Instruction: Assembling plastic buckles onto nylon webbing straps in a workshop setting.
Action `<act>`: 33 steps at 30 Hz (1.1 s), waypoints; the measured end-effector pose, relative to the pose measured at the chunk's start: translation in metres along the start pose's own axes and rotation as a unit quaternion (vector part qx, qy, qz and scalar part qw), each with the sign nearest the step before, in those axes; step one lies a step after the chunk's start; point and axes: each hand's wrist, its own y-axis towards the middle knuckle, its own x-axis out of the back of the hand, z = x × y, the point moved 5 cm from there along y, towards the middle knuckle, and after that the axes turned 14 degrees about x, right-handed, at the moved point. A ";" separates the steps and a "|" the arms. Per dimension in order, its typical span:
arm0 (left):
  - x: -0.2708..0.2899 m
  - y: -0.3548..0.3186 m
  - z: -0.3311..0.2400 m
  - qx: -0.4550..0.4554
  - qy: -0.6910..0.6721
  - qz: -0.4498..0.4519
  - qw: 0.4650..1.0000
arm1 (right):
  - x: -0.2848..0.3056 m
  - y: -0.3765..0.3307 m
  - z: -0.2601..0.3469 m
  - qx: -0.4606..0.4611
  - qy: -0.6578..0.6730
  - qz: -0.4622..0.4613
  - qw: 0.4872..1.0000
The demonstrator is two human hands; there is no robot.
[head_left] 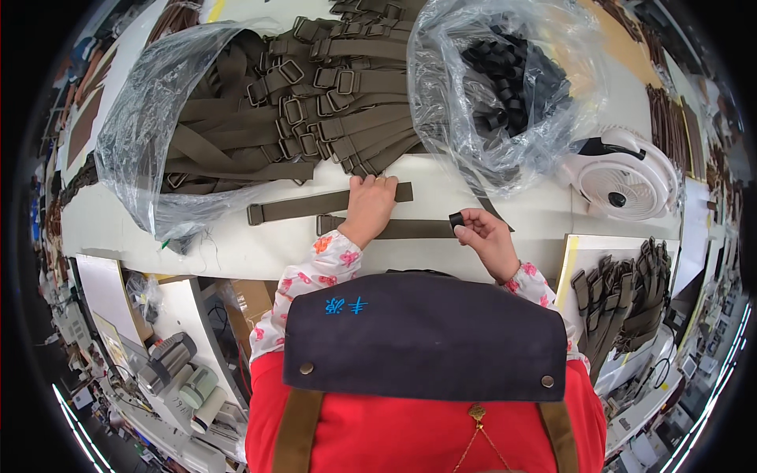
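Observation:
On the white tabletop, my left hand [372, 206] is closed on an olive webbing strap [300, 207], near its right end. A metal buckle sits at that strap's left end. Just below and to the right lies a second olive strap [414, 229], also with a buckle at its left end; my left wrist covers part of it. Between thumb and fingers, my right hand [487, 240] pinches a small black loop [456, 221] by the second strap's right end. Whether the strap passes through the loop, I cannot tell.
Ahead, a heap of buckled olive straps [315, 118] spills from a clear plastic bag [146, 134]. Another clear bag [441, 102] holds black loops [512, 79]. A white fan [627, 177] stands at right, above more straps [623, 299]. Bottles [169, 359] stand lower left.

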 end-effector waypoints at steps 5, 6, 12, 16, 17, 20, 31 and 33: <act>0.008 -0.005 0.000 -0.051 -0.015 -0.009 0.999 | -0.007 0.007 -0.003 -0.014 0.039 -0.001 0.999; 0.008 -0.004 -0.003 -0.043 -0.017 0.028 0.999 | -0.010 0.009 -0.004 -0.015 0.044 0.003 0.999; 0.046 -0.012 -0.008 -0.109 -0.257 0.044 0.959 | -0.007 0.014 -0.005 0.001 0.074 -0.029 0.997; 0.117 -0.028 -0.041 -0.127 -0.364 0.041 0.922 | -0.006 0.012 0.008 -0.068 0.189 -0.039 0.979; 0.116 -0.030 -0.044 -0.161 -0.317 0.020 0.934 | -0.011 0.010 0.015 -0.067 0.222 -0.032 0.972; 0.120 -0.043 -0.057 -0.209 -0.324 0.018 0.923 | -0.022 0.006 0.028 -0.068 0.282 0.009 0.957; 0.125 -0.059 -0.062 -0.309 -0.243 -0.091 0.915 | -0.025 -0.012 0.034 -0.099 0.208 0.050 0.972; 0.123 -0.064 -0.065 -0.310 -0.218 -0.095 0.921 | -0.032 -0.012 0.032 -0.102 0.202 0.074 0.971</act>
